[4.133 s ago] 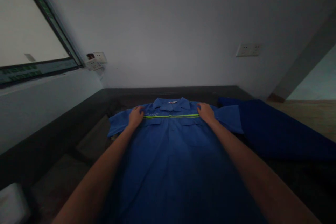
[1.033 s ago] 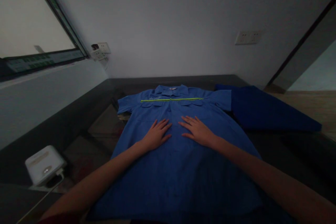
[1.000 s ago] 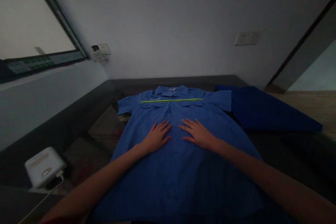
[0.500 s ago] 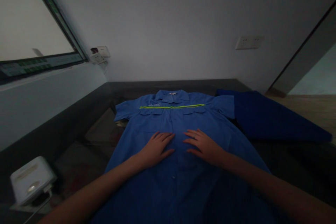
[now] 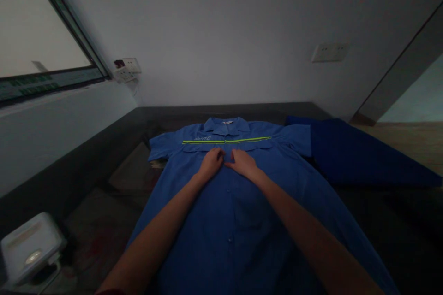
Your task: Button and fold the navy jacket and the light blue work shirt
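A blue short-sleeved work shirt (image 5: 242,221) with a yellow-green stripe across the chest lies flat, front up, collar away from me, on a dark table (image 5: 114,179). My left hand (image 5: 212,162) and my right hand (image 5: 242,164) rest close together on the shirt's button strip just below the stripe. The fingers of both hands are bent inward and pressed together on the fabric at the centre line. Both bare forearms stretch over the shirt's lower part.
A dark blue garment (image 5: 360,156) lies right of the shirt, touching its sleeve. A white box-shaped device (image 5: 29,246) sits at the table's near left. Wall sockets (image 5: 124,69) hang at the back left corner, and a socket plate (image 5: 328,52) at the back right. A doorway opens at far right.
Both hands slid up the shirt from its middle, where they lay flat and spread, to just under the stripe. Their fingers have drawn together at the button strip.
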Tool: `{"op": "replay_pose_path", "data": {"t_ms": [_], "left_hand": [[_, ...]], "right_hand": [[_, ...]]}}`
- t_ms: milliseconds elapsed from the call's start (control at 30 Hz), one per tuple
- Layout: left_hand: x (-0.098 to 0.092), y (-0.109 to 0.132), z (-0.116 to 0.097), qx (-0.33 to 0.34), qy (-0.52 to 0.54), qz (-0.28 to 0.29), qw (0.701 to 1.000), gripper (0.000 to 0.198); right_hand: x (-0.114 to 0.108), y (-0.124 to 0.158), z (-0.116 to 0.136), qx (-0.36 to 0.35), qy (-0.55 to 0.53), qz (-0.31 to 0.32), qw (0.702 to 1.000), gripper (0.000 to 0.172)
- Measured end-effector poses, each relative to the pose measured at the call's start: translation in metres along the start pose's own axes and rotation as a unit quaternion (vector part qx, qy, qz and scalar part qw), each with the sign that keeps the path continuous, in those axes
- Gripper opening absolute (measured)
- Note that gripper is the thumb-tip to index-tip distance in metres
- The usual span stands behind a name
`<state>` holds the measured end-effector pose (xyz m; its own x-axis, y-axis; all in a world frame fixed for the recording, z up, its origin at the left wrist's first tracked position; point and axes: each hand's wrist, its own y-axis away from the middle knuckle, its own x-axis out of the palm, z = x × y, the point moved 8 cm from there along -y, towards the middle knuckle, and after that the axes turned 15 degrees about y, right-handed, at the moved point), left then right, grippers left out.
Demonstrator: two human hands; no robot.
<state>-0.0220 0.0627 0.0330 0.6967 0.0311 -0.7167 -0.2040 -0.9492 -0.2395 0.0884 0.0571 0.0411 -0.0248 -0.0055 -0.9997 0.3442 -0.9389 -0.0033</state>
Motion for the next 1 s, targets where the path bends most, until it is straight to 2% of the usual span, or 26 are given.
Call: {"op": "replay_pose_path", "data": {"t_ms": [133,300,433,600,800,1000], "left_hand": [[-0.002,-0.003,0.003,-0.006,-0.004,0.027,1.000,0.015],[-0.002,-0.006,0.005,-0.028,-0.021,0.061,0.998,0.012],[0.001,-0.001,0.004,-0.039,-0.035,0.079,0.996,0.012],[0.001,0.002,0.007,-0.066,-0.058,0.075,0.993,0.016],[-0.001,0.004,0.005,-0.091,-0.076,0.074,0.990,0.018],[0.000,0.005,0.001,-0.090,-0.085,0.070,0.990,0.017]], "right_hand": [[-0.001,0.013,0.002,-0.013,0.041,-0.034,0.999,0.033],[-0.004,0.019,0.007,-0.004,0.060,-0.040,0.997,0.040],[-0.003,0.018,0.006,-0.001,0.054,-0.039,0.998,0.032],[-0.001,0.014,0.000,0.006,0.031,-0.036,0.999,0.022],[0.003,-0.003,-0.022,0.026,-0.118,-0.018,0.992,0.020],[0.017,-0.020,-0.036,0.040,-0.298,-0.011,0.954,0.020]]}}
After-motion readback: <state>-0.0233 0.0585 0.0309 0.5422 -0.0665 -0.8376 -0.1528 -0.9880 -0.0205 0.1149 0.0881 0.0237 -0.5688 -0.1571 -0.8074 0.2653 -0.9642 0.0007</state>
